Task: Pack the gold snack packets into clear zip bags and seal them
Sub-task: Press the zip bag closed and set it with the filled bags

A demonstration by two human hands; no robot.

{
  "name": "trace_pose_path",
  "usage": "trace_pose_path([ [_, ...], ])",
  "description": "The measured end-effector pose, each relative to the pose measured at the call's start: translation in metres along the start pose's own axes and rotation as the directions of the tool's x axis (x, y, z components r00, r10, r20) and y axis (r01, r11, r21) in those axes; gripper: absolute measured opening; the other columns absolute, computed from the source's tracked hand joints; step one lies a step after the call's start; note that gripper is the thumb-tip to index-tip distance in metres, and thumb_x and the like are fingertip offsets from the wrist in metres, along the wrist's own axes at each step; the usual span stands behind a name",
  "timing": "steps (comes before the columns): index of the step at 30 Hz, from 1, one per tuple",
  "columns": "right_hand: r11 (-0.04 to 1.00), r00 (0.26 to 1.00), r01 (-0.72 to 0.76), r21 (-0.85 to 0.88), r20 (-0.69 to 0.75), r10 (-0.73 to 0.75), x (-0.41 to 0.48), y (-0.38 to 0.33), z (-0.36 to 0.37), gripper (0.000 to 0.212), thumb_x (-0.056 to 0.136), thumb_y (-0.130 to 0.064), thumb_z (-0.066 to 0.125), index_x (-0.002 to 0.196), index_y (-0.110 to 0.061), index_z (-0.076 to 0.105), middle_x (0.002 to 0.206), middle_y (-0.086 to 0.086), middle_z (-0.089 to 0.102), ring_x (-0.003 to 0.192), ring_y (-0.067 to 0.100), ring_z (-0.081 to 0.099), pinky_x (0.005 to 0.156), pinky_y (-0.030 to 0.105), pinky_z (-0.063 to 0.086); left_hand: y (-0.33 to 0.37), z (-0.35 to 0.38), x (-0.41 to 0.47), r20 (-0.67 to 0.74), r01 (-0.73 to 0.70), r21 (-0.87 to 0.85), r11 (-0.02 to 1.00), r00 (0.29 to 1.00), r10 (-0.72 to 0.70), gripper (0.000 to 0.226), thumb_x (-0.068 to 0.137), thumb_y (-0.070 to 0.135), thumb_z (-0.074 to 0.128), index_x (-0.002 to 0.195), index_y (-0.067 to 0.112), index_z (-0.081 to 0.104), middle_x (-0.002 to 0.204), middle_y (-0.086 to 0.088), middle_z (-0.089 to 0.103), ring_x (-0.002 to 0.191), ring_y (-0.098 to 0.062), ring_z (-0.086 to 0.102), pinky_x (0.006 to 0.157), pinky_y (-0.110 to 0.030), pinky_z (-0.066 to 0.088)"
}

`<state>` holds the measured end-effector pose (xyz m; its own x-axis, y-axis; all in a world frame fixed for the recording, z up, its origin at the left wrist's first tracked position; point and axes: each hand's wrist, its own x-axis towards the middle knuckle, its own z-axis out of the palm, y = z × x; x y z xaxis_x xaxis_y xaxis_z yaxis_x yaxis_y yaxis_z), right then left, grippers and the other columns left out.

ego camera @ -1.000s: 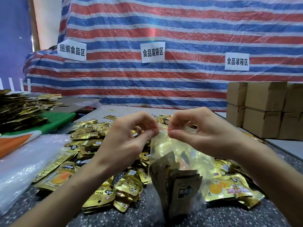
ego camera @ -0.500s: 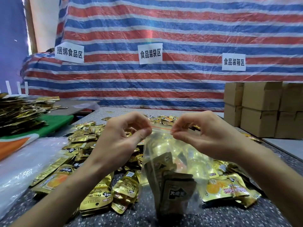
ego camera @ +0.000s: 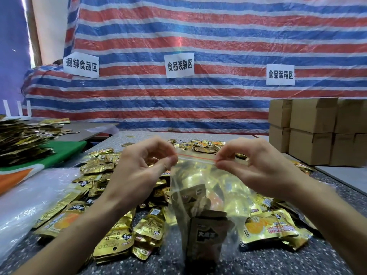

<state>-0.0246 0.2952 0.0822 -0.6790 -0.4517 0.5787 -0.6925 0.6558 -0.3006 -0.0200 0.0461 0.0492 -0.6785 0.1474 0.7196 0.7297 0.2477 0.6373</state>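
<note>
The bag (ego camera: 213, 181) stands upright on the table (ego camera: 297, 261), long axis vertical and mouth up. Its red zip strip (ego camera: 195, 157) runs left to right. Packets (ego camera: 206, 233) stand on end inside. The left hand (ego camera: 139, 171) pinches the strip's left end and the right hand (ego camera: 256, 167) its right end. Loose packets (ego camera: 111, 195) crowd both sides and behind, with bare table in front. Boxes (ego camera: 311, 132) stand well apart, far right.

gold snack packets (ego camera: 111, 241), some with orange print; clear zip bag (ego camera: 206, 195) with red seal strip; dark speckled table (ego camera: 297, 259); red-blue-white striped tarp (ego camera: 198, 26); brown cartons (ego camera: 311, 114); green-orange cloth (ego camera: 59, 153); 3 white signs, black characters
</note>
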Motion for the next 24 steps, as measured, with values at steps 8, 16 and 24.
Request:
trace_pose_path([
  [8, 0.999, 0.999, -0.044, 0.011, 0.011, 0.043, -0.009, 0.008, -0.007, 0.009, 0.087, -0.027, 0.071, 0.091, -0.035, 0.072, 0.09, -0.013, 0.073, 0.087, 0.004, 0.066, 0.082, 0.038, 0.055, -0.01, -0.005, 0.001, -0.053, 0.065, -0.073, 0.995, 0.996, -0.069, 0.004, 0.081, 0.013, 0.07, 0.084, 0.015, 0.071, 0.083, -0.003, 0.072, 0.077, -0.017, 0.069, 0.071, -0.021, 0.056],
  [16, 0.998, 0.997, -0.065, 0.013, 0.031, 0.064, -0.014, 0.015, -0.008, 0.01, 0.09, -0.026, 0.07, 0.091, -0.035, 0.071, 0.088, -0.015, 0.071, 0.088, 0.001, 0.064, 0.079, 0.024, 0.053, -0.013, -0.002, 0.003, -0.071, 0.079, -0.072, 0.994, 0.994, -0.084, 0.006, 0.082, 0.009, 0.069, 0.085, 0.013, 0.07, 0.082, -0.001, 0.073, 0.076, -0.013, 0.069, 0.07, -0.02, 0.056],
  [24, 0.996, 0.995, -0.082, -0.044, 0.048, 0.084, -0.02, 0.018, -0.015, 0.012, 0.092, -0.03, 0.065, 0.086, -0.04, 0.065, 0.086, -0.018, 0.069, 0.087, 0.001, 0.06, 0.076, 0.023, 0.049, -0.01, -0.003, 0.002, -0.09, 0.071, -0.047, 0.996, 0.993, -0.075, 0.011, 0.076, 0.019, 0.069, 0.084, 0.012, 0.07, 0.082, -0.002, 0.073, 0.078, -0.015, 0.069, 0.072, -0.022, 0.056],
])
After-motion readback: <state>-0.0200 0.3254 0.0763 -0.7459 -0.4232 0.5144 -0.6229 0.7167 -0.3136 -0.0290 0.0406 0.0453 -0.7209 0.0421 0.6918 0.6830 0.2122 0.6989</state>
